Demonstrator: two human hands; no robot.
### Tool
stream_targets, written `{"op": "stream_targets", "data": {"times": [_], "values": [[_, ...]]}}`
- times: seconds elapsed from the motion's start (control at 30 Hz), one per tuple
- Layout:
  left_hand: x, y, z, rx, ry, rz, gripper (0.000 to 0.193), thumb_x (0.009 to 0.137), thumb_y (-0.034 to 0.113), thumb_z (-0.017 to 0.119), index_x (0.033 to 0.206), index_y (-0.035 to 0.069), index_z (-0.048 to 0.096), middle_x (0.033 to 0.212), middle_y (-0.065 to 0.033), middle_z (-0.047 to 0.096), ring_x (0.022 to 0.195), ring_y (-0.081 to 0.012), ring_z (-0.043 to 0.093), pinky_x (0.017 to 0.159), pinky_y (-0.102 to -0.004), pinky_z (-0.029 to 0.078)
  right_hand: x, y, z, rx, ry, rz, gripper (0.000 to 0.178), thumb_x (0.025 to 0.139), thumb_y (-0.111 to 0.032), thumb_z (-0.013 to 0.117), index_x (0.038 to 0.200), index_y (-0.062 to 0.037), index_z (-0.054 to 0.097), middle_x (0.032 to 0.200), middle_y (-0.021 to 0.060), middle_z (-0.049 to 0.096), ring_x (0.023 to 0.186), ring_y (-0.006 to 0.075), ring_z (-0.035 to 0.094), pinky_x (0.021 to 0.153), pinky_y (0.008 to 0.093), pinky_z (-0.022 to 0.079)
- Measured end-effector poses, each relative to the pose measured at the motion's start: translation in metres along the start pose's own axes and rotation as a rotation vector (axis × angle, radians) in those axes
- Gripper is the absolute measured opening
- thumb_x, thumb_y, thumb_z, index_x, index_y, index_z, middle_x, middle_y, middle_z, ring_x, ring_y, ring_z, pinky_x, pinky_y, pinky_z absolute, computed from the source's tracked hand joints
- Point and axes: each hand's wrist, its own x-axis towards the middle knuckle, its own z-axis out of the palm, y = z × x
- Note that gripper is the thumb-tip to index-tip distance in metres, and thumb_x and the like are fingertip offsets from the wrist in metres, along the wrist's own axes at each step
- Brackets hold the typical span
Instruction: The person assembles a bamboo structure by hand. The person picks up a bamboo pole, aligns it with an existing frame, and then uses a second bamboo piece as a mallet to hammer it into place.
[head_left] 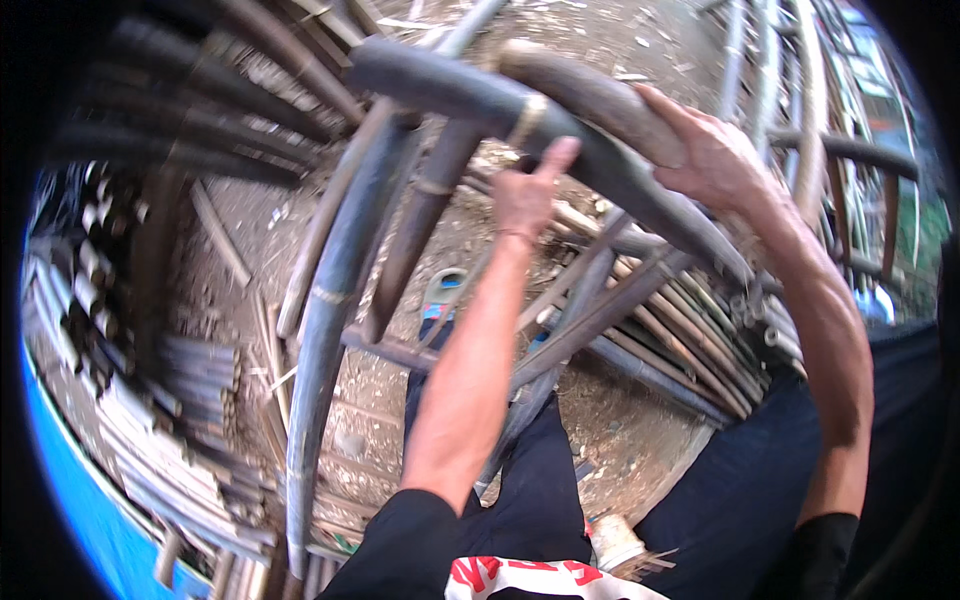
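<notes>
A frame of dark bamboo poles stands in front of me, its thick top rail [440, 85] slanting from upper left down to the right. My left hand [528, 195] is closed on this rail, thumb lying over it near a pale joint; its other fingers are partly hidden. Just behind the rail runs a shorter brown bamboo pole [590, 95]. My right hand [710, 160] wraps over that pole's right part. Bamboo legs [335, 290] drop from the rail toward me, with a lower crosspiece [390, 348] between them.
Cut bamboo lies stacked at left [170, 450], and a bundle of thin poles [680, 340] lies right of the frame. More pole frames [800, 110] stand at upper right. A pale container [615, 540] sits near my legs. Chips litter the dirt floor [600, 410].
</notes>
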Motion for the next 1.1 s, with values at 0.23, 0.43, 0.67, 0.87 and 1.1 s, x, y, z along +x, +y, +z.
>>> {"op": "stream_targets", "data": {"times": [0.23,0.43,0.67,0.87,1.1], "values": [[-0.067,0.042,-0.009,1.019,-0.075,0.465,0.059,0.077,0.033,0.080,0.118,-0.007,0.063,0.121,-0.0231,0.063,0.117,-0.0343,0.060,0.100,-0.0410,0.046,-0.172,0.093,0.043,0.210,0.095,0.391,0.096,0.074,-0.024,0.080,0.155,-0.0213,0.028,0.117,0.0264,0.063,0.109,0.0412,0.063,0.096,0.0459,0.051],[-0.042,0.041,0.128,1.679,-0.820,0.900,0.093,0.064,0.034,0.089,0.140,0.009,0.041,0.136,-0.0133,0.053,0.129,-0.0307,0.049,0.109,-0.0443,0.037,-0.248,0.182,0.058,-0.041,0.222,0.503,0.092,0.078,-0.019,0.075,0.155,-0.0313,0.028,0.116,0.0246,0.063,0.103,0.0391,0.065,0.091,0.0463,0.054],[-0.034,0.035,0.169,1.788,-0.910,0.729,0.061,0.056,0.026,0.077,0.113,0.011,0.059,0.101,-0.0188,0.067,0.100,-0.0380,0.064,0.085,-0.0451,0.051,-0.236,0.174,0.051,-0.013,0.112,0.395,0.077,0.082,-0.016,0.066,0.150,-0.0234,0.032,0.103,0.0216,0.066,0.091,0.0378,0.068,0.080,0.0465,0.055],[-0.040,0.033,0.170,1.896,-0.856,0.682,0.065,0.059,0.027,0.077,0.120,0.012,0.059,0.105,-0.0173,0.068,0.102,-0.0375,0.065,0.088,-0.0439,0.052,-0.239,0.172,0.055,0.087,-0.020,0.322,0.067,0.086,-0.017,0.060,0.147,-0.0179,0.032,0.097,0.0208,0.068,0.082,0.0372,0.069,0.072,0.0487,0.054],[-0.032,0.036,0.171,1.880,-0.920,0.659,0.068,0.058,0.028,0.079,0.120,0.012,0.057,0.107,-0.0170,0.067,0.102,-0.0372,0.065,0.088,-0.0440,0.052,-0.265,0.162,0.082,-0.017,-0.033,0.440,0.082,0.077,-0.011,0.068,0.151,-0.0255,0.037,0.102,0.0214,0.066,0.091,0.0354,0.069,0.085,0.0437,0.056]]}}
